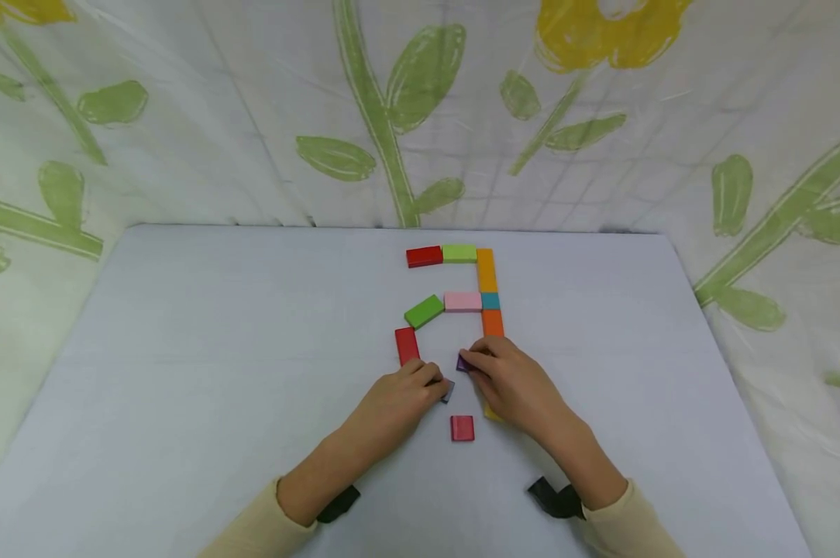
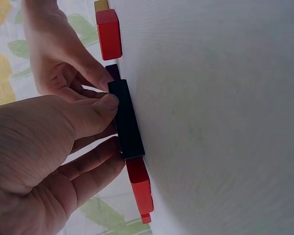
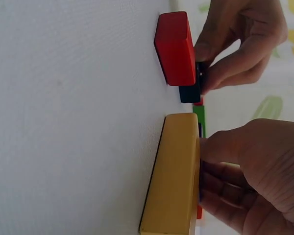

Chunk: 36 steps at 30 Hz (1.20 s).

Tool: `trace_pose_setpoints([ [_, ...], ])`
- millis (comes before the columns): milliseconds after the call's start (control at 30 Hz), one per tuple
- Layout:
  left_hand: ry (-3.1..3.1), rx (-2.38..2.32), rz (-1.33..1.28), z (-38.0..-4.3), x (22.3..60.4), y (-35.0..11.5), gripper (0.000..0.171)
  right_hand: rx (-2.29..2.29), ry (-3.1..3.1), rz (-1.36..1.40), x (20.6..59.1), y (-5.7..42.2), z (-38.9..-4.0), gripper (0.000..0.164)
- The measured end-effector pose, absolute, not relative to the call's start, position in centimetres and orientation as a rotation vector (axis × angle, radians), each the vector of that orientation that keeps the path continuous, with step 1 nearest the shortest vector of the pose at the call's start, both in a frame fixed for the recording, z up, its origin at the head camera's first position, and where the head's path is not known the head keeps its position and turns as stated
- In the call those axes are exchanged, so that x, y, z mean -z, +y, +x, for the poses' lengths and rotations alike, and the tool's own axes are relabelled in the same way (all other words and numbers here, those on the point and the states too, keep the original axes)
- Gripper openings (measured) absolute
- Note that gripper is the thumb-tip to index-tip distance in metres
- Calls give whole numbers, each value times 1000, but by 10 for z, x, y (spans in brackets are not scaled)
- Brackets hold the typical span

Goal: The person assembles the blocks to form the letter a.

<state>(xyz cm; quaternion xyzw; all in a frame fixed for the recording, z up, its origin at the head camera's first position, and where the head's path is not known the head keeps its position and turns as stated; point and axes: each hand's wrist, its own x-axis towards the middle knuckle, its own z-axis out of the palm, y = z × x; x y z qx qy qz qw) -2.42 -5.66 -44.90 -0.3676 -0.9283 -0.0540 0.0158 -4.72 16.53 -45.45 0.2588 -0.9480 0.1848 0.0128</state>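
Note:
My left hand (image 1: 396, 403) pinches a dark block (image 2: 128, 122) between thumb and fingers, flat on the table. One end of it meets a red block (image 1: 406, 346), as the left wrist view shows. With thumb and fingertips my right hand (image 1: 519, 385) pinches a purple block (image 1: 463, 363), mostly covered by the fingers. Beneath that hand a yellow block (image 3: 171, 171) lies on the table, partly hidden in the head view. Nearer the body, between the wrists, lies a pinkish-red square block (image 1: 462, 428), apart from the others.
Farther back a row holds a dark red block (image 1: 424, 256), a light green block (image 1: 459, 253) and a yellow-orange block (image 1: 486, 270). Below it come a green block (image 1: 424, 311), a pink block (image 1: 463, 301), a teal block (image 1: 490, 301) and an orange block (image 1: 493, 322). A flowered curtain hangs behind the white table (image 1: 218, 325).

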Motion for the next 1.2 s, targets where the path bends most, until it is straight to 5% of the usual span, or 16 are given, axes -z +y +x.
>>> trace_pose_setpoints([
  [1200,-2951,203,-1122,-23,449,-56,42,-680,-2956,660,455,212,-39,38],
])
